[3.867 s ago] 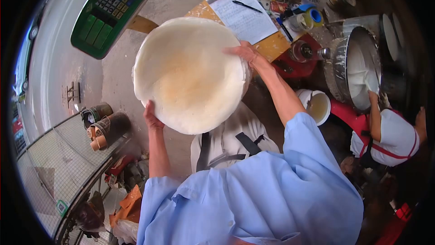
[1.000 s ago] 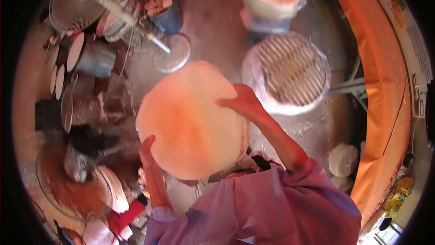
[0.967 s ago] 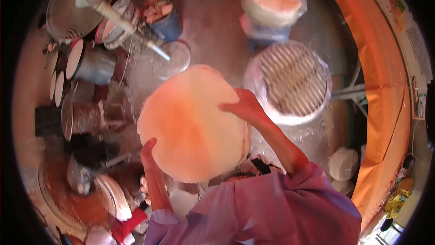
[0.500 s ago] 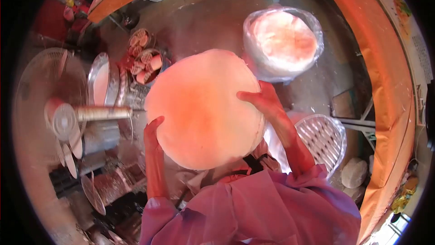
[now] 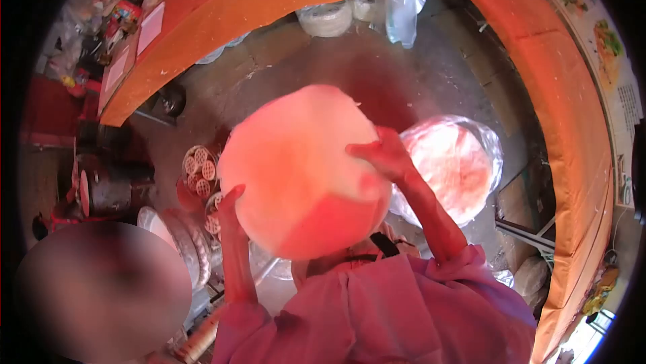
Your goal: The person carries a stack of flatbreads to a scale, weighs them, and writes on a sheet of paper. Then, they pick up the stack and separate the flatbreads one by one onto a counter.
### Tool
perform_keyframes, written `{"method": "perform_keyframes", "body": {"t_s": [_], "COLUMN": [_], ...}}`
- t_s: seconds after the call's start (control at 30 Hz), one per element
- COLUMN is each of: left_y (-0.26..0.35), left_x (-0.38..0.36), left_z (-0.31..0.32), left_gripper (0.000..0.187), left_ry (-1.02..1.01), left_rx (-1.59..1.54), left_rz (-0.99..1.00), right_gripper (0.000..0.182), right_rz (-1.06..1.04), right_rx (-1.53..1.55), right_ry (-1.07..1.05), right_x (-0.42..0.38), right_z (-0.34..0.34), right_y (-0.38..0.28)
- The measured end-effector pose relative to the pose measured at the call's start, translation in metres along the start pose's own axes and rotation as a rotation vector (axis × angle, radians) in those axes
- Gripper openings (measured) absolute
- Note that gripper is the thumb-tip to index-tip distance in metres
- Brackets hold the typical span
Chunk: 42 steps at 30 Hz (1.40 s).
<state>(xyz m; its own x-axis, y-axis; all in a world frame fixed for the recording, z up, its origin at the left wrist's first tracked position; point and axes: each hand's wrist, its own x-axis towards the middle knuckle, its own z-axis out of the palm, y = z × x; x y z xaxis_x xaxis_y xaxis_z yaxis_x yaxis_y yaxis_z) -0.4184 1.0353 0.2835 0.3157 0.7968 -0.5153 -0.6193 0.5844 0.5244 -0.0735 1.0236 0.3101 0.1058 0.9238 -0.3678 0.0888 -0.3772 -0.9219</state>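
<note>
A large, round, pale flatbread-like sheet [image 5: 296, 155] is held out in front of my body with both hands. My left hand [image 5: 231, 206] grips its left edge, thumb on top and the other fingers hidden underneath. On the right edge, my right hand [image 5: 380, 154] is closed the same way, its thumb lying across the top. A darker red patch, like a shadow, covers the sheet's lower right. Just beyond my right forearm stands a plastic-lined round container [image 5: 496, 162] with similar pale round sheets [image 5: 447, 165] inside.
Orange-covered counters [image 5: 269, 1] run along the back and right side. Honeycomb coal briquettes [image 5: 200, 169] stand to the left, near a metal basin [image 5: 156, 226]. A clear plastic bag [image 5: 402, 7] hangs at the back. A blurred patch hides the lower left.
My view has tilted up and turned, so the container and briquettes sit lower. The fan and slatted rack have left view. Both hands still hold the sheet, whose lower right is now darker.
</note>
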Motion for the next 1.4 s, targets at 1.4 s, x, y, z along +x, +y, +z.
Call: {"method": "perform_keyframes", "body": {"t_s": [1.4], "left_y": [0.283], "left_x": [0.856], "left_z": [0.406], "left_gripper": [0.018], "left_ry": [-0.105], "left_rx": [0.395], "left_rz": [0.283], "right_gripper": [0.053], "right_rz": [-0.695], "right_rx": [-1.085], "right_ry": [0.665], "right_x": [0.975], "right_z": [-0.392], "right_y": [-0.238]}}
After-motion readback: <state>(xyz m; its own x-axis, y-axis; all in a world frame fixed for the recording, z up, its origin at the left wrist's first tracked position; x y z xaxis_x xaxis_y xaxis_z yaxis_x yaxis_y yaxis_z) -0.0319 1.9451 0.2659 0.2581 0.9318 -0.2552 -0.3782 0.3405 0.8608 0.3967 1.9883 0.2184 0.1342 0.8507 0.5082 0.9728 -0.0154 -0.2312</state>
